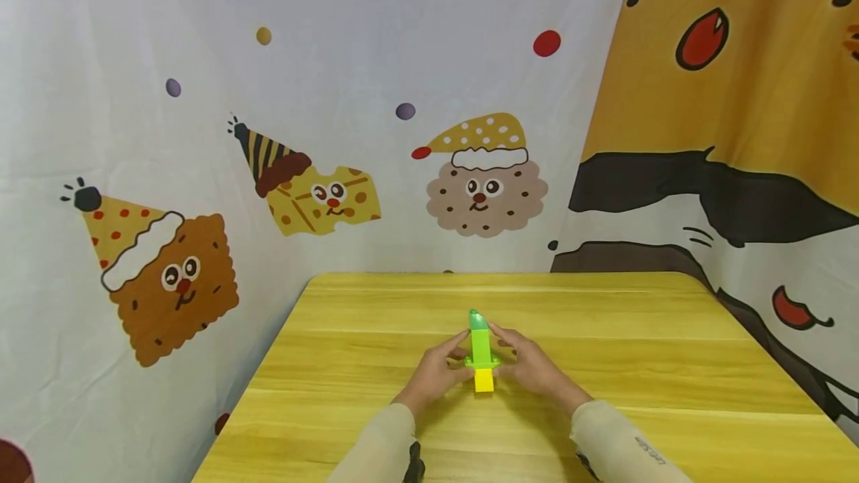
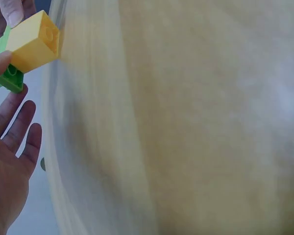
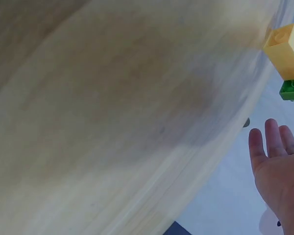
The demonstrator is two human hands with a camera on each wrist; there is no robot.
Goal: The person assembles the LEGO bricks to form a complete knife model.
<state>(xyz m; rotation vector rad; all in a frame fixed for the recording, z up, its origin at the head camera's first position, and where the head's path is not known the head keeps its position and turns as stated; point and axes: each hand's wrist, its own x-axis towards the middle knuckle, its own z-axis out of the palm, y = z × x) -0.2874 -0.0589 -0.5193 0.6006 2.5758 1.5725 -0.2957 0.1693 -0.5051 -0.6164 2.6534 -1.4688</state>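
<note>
A toy-brick build, shaped like a small sword, is held between the two hands above the table. It has a yellow brick at the near end, a flat green crosspiece, a lime-green brick and a darker green slanted tip. My left hand pinches its left side, thumb close to the yellow brick. From the right, my right hand pinches it with thumb and index finger. In the left wrist view the hollow underside of the yellow brick shows; the other left fingers are spread loosely.
The wooden table stretches around the hands, its far edge close to a patterned curtain. Printed cartoon figures cover the curtain at the back and sides.
</note>
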